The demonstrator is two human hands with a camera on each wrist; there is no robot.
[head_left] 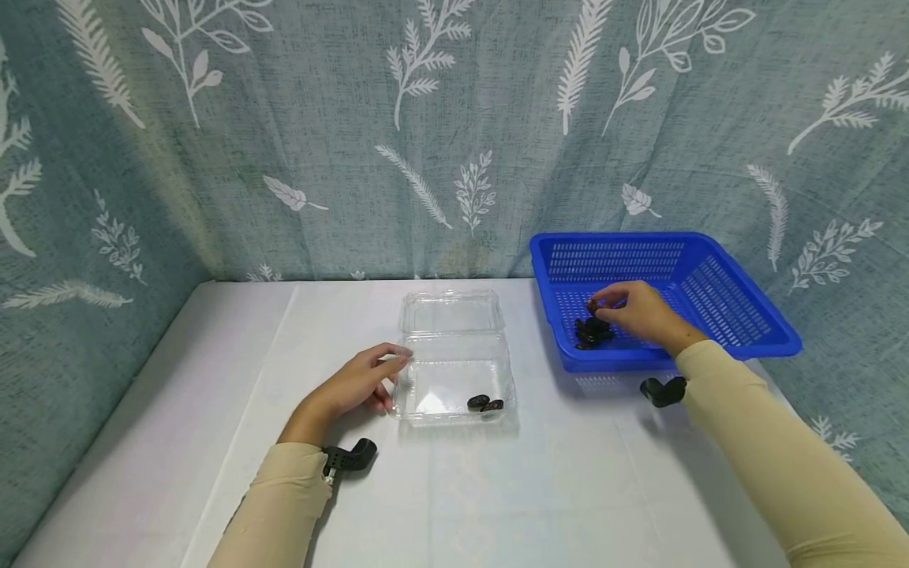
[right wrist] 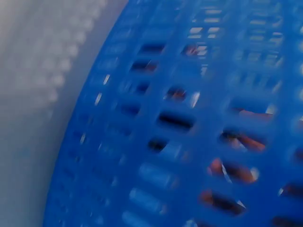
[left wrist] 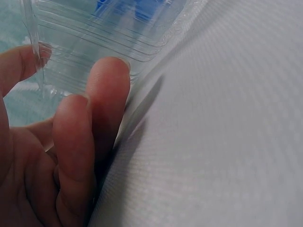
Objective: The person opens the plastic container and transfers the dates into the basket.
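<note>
A clear plastic clamshell box (head_left: 454, 379) lies with its lid raised at the far side. Two dark, glossy oval pieces resembling dried dates (head_left: 485, 402) lie in its near right corner. My left hand (head_left: 362, 379) holds the box's left edge; in the left wrist view, fingers (left wrist: 109, 82) lie against the outside of its wall. Over the blue basket (head_left: 561, 359), my right hand (head_left: 635, 312) pinches one dark date-like piece (head_left: 592, 306) between thumb and fingers. Just below sits a small heap of similar pieces (head_left: 592, 333). The basket's side hides most of that hand in the right wrist view.
A white cloth (head_left: 469, 497) covers the table. Behind it hangs a green-grey curtain (head_left: 341, 158) with white leaf prints. The slotted basket stands right of the box, near the table's right edge, its walls higher than the box's.
</note>
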